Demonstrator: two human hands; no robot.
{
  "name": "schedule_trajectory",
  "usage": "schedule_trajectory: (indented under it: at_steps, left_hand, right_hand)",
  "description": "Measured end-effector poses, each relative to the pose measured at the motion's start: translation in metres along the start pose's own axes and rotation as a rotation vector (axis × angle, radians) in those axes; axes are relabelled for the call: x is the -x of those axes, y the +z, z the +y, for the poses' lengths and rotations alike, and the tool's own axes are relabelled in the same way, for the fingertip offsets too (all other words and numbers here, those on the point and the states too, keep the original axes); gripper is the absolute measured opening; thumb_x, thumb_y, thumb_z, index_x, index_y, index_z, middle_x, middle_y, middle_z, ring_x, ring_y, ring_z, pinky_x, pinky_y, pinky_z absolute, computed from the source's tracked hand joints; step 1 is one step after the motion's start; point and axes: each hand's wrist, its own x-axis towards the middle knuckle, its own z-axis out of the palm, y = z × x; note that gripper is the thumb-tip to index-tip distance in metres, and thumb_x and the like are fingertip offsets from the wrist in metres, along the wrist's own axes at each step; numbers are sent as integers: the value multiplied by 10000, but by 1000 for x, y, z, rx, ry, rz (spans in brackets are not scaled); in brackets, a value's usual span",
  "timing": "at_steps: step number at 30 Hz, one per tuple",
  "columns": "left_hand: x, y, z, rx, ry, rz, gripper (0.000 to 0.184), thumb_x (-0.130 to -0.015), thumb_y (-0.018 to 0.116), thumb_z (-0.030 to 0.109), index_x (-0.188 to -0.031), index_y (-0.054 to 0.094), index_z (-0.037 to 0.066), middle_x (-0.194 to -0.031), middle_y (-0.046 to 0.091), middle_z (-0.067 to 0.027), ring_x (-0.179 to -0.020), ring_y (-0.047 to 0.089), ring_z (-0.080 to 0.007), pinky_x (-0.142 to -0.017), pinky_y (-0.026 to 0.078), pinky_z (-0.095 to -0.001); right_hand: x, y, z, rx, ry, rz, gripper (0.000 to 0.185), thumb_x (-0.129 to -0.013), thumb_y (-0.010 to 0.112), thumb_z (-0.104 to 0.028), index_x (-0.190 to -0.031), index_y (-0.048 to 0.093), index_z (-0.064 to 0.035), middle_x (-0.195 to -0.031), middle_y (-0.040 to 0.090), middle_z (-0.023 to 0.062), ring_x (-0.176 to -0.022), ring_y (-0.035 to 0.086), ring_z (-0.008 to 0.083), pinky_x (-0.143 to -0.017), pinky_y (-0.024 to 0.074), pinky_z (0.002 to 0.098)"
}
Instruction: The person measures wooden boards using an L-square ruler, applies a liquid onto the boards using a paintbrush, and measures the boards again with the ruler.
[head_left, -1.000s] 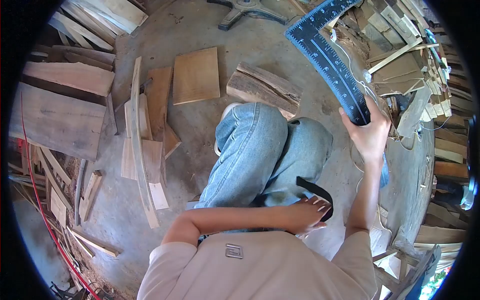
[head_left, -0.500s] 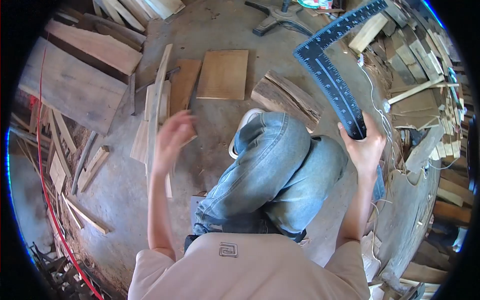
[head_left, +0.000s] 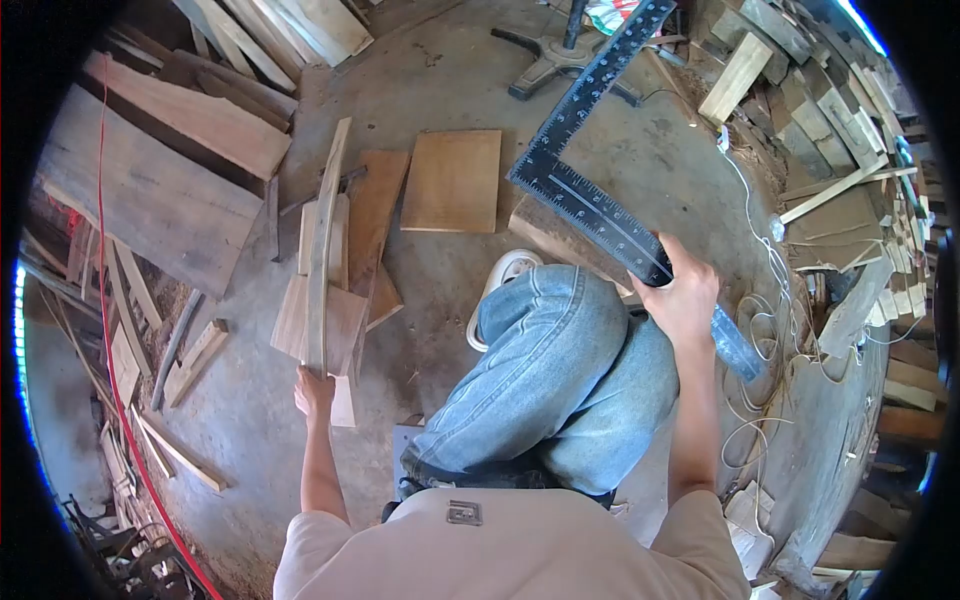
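Carpenter's square (head_left: 595, 215): black, L-shaped, pale graduations; raised, one end in the right grip (head_left: 680, 295), right of the flat panel (head_left: 452, 181).
Wood strip (head_left: 320, 250): long, narrow, pale; near end in the left grip (head_left: 314, 392), left of the flat panel.

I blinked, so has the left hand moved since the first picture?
Yes, leftward: the left hand was right of the square board and now is left of it.

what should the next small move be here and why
Probably raise the near end of the long wooden strip with the left hand and draw it toward the black square: that hand appears closed on the strip's near end, the strip lies over other boards, and the right hand holds the square apart from it.
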Motion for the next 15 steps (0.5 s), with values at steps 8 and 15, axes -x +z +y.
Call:
schedule_trajectory:
  at_steps: [8,15]
  left_hand:
    - [7,-12,11,94,-45,-43,459,-505,706,202,-892,540,19,-872,585,-191,-844,564,-325,-711,451,-393]
    - [36,-23,-1,228,63,64,442,-471,665,147,-860,520,-7,-758,576,-171,-747,561,-331,-673,437,-387]
  right_hand:
    - [5,4,10,-26,3,54,402,-522,698,-136,-902,569,-106,-704,600,104,-632,590,283,-565,468,366]
    - [5,-7,11,-33,78,103,388,-541,695,-103,-909,572,-99,-739,599,118,-677,593,280,-616,468,337]
